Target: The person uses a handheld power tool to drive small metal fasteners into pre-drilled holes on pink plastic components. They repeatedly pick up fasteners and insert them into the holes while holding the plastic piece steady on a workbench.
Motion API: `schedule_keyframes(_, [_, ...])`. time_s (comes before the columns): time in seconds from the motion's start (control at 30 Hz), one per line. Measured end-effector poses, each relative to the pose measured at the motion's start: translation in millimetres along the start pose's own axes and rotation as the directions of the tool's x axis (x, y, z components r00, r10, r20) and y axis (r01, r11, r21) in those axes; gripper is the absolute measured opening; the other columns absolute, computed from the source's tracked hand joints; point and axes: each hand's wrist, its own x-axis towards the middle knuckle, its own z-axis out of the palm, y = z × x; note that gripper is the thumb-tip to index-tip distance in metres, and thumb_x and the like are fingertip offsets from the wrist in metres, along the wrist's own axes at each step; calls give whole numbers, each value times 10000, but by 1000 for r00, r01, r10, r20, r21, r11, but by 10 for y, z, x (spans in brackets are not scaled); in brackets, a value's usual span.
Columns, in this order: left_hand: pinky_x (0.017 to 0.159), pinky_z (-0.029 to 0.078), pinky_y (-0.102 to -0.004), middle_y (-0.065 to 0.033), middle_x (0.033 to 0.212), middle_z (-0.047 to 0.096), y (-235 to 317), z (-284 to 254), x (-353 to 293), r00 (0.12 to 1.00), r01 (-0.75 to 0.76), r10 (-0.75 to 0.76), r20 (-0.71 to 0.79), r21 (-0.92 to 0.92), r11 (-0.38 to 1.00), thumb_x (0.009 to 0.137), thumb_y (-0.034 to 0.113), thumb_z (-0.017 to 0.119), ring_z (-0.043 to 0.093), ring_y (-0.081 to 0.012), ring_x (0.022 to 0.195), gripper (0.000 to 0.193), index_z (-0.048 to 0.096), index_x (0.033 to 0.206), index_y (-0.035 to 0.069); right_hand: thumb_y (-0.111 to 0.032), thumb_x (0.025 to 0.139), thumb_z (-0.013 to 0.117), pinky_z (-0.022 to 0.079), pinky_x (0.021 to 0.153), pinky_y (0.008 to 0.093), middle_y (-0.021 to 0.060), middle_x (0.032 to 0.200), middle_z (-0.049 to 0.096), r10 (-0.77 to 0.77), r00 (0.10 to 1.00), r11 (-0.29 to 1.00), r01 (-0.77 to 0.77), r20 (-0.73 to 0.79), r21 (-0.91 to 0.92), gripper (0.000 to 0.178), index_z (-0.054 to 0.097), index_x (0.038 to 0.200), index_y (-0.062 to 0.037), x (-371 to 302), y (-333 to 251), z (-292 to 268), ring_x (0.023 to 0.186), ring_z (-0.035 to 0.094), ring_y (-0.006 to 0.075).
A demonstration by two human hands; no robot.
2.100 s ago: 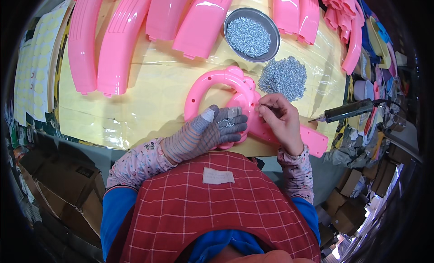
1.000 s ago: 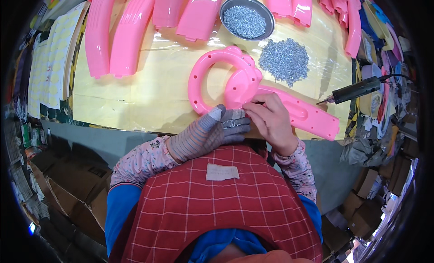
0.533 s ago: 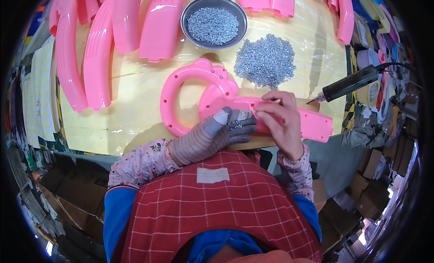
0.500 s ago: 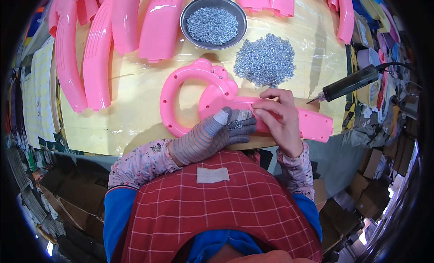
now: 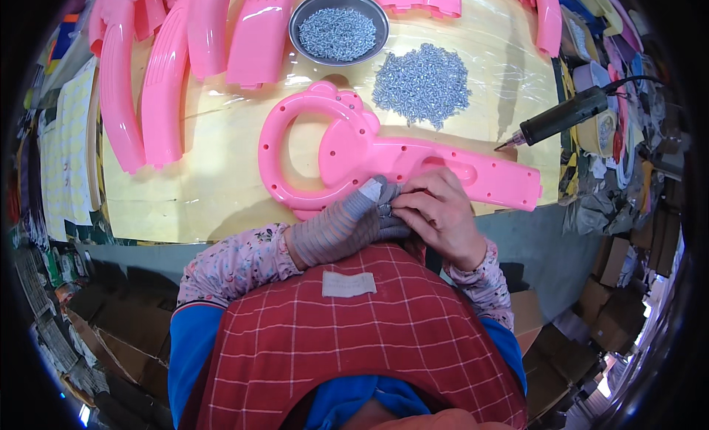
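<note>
A pink plastic shell (image 5: pixel 384 148), with a ring at its left end and a long straight handle at the right, lies before me on the table. Screw holes dot its surface, and a few near the ring's top hold silver screw heads. My left hand (image 5: pixel 347 222), in a striped grey glove, is cupped around small silver screws (image 5: pixel 387 208) beside the shell's near edge. My bare right hand (image 5: pixel 437 212) reaches into those gloved fingers, thumb and index finger pinched at the screws. The fingertips partly hide what they grip.
A loose pile of screws (image 5: pixel 422 84) lies beyond the shell, next to a dark metal bowl (image 5: pixel 297 40) of more screws. An electric screwdriver (image 5: pixel 561 118) lies at the right. Curved pink parts (image 5: pixel 162 97) line the far left; more sit at the far edge.
My right hand has left the shell's handle and moved left and nearer me, to the screws in my left hand. The left fingers have curled in. The view has shifted slightly.
</note>
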Motion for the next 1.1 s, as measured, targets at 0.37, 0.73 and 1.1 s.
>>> schedule_keyframes(0.37, [1127, 412, -426, -128, 1416, 534, -27, -35, -138, 980, 54, -53, -194, 0, 999, 1040, 536, 481, 528, -247, 1317, 627, 450, 1451, 64, -52, 752, 791, 504, 759, 375, 66, 967, 647, 21, 965, 967, -86, -263, -238, 197, 718, 935, -55, -27, 129, 141, 894, 613, 265])
schedule_keyframes(0.73, [1128, 404, -435, -162, 1458, 514, 45, 68, 406, 972, 172, -159, -173, 64, 983, 985, 659, 478, 495, -276, 1363, 809, 422, 1483, 23, 35, 826, 731, 519, 760, 332, 92, 948, 683, 297, 873, 933, -351, -386, -76, 183, 669, 993, -9, -150, 411, -324, 860, 646, 232])
schedule_keyframes(1.1, [1113, 411, -401, -126, 1383, 547, -22, 165, 513, 987, 101, -104, -125, -34, 994, 1046, 579, 420, 521, -215, 1299, 703, 426, 1471, 19, -66, 704, 826, 517, 776, 356, 55, 1012, 673, 118, 956, 979, -158, -270, -130, 261, 754, 955, -72, -292, 255, -418, 941, 616, 258])
